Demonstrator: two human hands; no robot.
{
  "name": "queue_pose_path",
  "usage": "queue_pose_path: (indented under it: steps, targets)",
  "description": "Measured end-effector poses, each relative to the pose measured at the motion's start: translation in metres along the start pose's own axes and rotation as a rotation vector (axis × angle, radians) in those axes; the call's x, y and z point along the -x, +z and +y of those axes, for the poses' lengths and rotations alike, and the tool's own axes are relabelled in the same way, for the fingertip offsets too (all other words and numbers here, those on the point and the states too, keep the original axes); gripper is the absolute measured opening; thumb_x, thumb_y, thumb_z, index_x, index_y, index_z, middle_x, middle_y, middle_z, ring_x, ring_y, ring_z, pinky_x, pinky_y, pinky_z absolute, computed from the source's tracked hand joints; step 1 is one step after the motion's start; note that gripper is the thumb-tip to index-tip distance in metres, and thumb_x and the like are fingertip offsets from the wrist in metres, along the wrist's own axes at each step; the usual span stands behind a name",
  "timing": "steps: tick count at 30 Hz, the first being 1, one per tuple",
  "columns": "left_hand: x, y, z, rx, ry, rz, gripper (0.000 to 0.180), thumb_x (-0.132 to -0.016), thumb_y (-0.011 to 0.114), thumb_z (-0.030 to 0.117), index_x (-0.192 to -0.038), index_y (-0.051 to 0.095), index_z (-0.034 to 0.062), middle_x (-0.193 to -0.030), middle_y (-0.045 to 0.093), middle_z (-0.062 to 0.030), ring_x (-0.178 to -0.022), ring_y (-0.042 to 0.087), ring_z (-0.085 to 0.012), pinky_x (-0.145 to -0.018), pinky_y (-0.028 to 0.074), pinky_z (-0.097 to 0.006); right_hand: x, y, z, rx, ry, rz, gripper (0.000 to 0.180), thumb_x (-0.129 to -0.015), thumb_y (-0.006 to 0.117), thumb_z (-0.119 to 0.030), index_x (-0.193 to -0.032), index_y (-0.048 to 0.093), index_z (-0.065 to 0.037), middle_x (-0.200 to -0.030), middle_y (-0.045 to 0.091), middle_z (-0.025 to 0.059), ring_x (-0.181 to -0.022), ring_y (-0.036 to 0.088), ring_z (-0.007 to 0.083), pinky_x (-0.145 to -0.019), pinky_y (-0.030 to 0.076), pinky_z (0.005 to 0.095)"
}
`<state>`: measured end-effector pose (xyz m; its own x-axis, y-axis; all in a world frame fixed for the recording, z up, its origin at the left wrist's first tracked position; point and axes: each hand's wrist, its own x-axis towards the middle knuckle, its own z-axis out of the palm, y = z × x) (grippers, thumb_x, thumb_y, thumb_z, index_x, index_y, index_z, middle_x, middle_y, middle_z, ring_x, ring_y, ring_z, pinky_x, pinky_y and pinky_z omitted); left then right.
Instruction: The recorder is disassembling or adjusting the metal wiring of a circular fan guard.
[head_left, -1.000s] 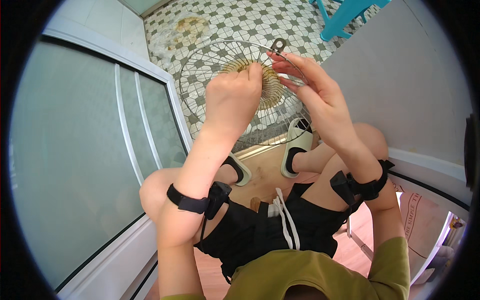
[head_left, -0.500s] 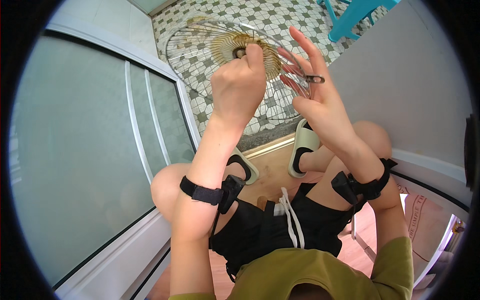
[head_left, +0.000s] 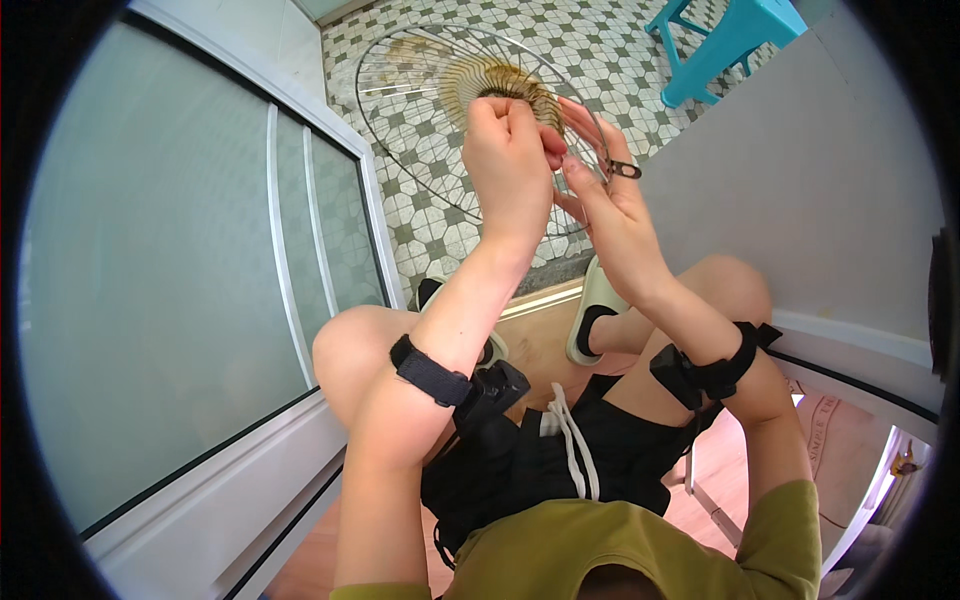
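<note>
Frosted glass door fills the left side, grey wall the right, patterned tile floor btwn them w/ a turquoise stool at top right. Wire fan guard is held up over the tiles, its centre hidden behind the hands. Left hand is curled tight around the guard's hub. Right hand sits just beside it, fingers mostly spread, a small metal clip pinched at the guard's rim. White slippers below, near the knees.

fan grille lifted higher, clip shifted right
</note>
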<state>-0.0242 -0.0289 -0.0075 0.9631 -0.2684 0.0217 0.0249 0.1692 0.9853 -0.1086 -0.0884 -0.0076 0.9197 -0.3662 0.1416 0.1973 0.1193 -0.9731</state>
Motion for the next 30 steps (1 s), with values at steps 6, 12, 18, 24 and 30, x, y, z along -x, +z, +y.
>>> queue_pose_path:
  steps: [6, 12, 18, 24, 30]
  targets:
    - [-0.009, -0.005, 0.009, 0.171, -0.165, -0.128, 0.014, -0.09, 0.045, 0.011, -0.088, 0.047, -0.0025, -0.062, 0.059, -0.0089, -0.049, 0.053, -0.0119, -0.046, 0.043, -0.026, 0.001, -0.006, 0.002, 0.043, 0.021, 0.07, 0.041, -0.098, 0.039, -0.013, -0.138, 0.032, -0.015, -0.136, 0.036, 0.0017, -0.115, 0.042, 0.0099, -0.092, 0.042, 0.029]
    - [-0.005, -0.038, 0.028, -0.72, 0.171, -0.288, 0.013, -0.089, 0.053, 0.015, -0.089, 0.057, 0.0018, -0.065, 0.06, -0.0057, -0.052, 0.052, -0.0096, -0.05, 0.041, -0.026, -0.005, -0.03, -0.02, 0.082, 0.146, 0.167, 0.043, -0.099, 0.036, -0.021, -0.141, 0.027, -0.014, -0.143, 0.027, 0.0103, -0.127, 0.035, 0.0271, -0.095, 0.044, 0.039]
    - [-0.015, -0.066, 0.036, -0.867, 0.692, -0.097, 0.006, -0.084, 0.057, 0.012, -0.084, 0.059, 0.0066, -0.079, 0.058, -0.0092, -0.078, 0.057, -0.0269, -0.068, 0.044, -0.037, -0.008, -0.035, -0.04, 0.045, 0.292, 0.055, 0.044, -0.096, 0.04, -0.027, -0.137, 0.037, -0.013, -0.136, 0.039, 0.0124, -0.114, 0.048, 0.0277, -0.094, 0.045, 0.0412]
    - [-0.008, -0.065, 0.03, -1.181, 0.71, -0.205, 0.007, -0.084, 0.06, 0.02, -0.084, 0.058, 0.0138, -0.063, 0.061, -0.0049, -0.057, 0.061, -0.0253, -0.05, 0.045, -0.036, -0.01, -0.041, -0.046, 0.096, 0.328, 0.05, 0.04, -0.097, 0.041, -0.026, -0.133, 0.043, -0.01, -0.128, 0.049, 0.0113, -0.104, 0.055, 0.0225, -0.088, 0.048, 0.0347]
    - [-0.009, -0.071, 0.035, -1.173, 0.649, -0.311, 0.006, -0.084, 0.061, 0.019, -0.085, 0.059, 0.0129, -0.064, 0.061, -0.0066, -0.057, 0.06, -0.025, -0.05, 0.045, -0.035, -0.015, -0.046, -0.05, 0.142, 0.317, 0.104, 0.039, -0.096, 0.042, -0.024, -0.131, 0.046, -0.008, -0.124, 0.053, 0.0128, -0.096, 0.058, 0.0193, -0.085, 0.05, 0.0329]
